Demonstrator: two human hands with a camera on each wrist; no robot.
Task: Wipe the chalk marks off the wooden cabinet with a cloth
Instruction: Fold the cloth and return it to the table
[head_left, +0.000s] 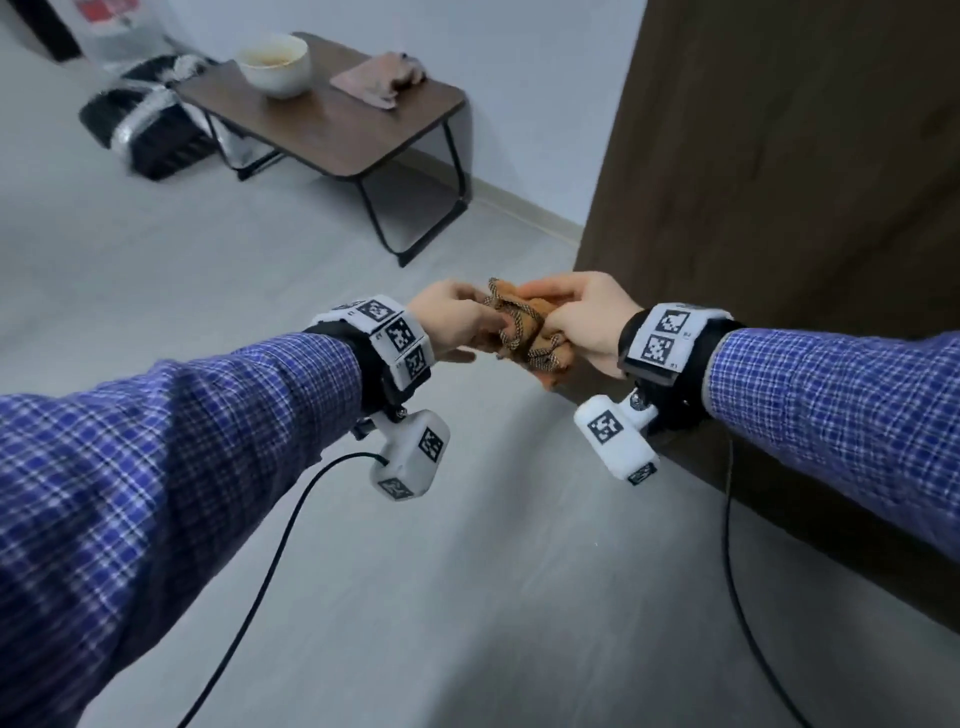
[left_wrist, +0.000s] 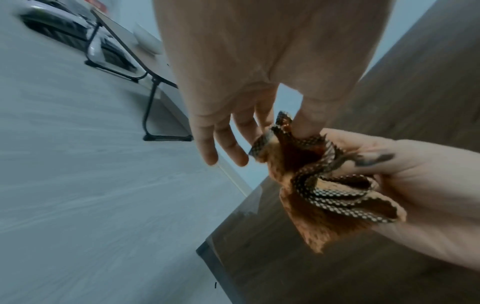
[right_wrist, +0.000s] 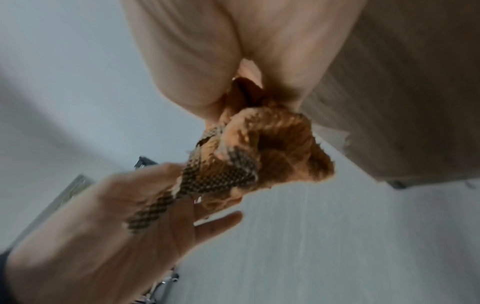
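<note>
An orange cloth (head_left: 519, 330) with dark checkered trim is bunched up between my two hands, in the air above the grey floor. My right hand (head_left: 550, 317) grips the crumpled bulk of the cloth (left_wrist: 327, 197) in its fist. My left hand (left_wrist: 283, 131) pinches one trimmed edge between thumb and forefinger, its other fingers (left_wrist: 207, 152) straight. In the right wrist view the cloth (right_wrist: 262, 158) hangs from the right fist, and the trim trails over the left hand (right_wrist: 124, 222). The dark wooden cabinet (head_left: 779, 182) stands just right of both hands. I cannot make out chalk marks on it.
A low brown table (head_left: 337, 135) with black legs stands at the back and carries a white bowl (head_left: 275, 65) and a pinkish rag (head_left: 379, 78). A black bundle (head_left: 140, 124) lies left of it. Black cables (head_left: 260, 582) hang from both wrists over the floor.
</note>
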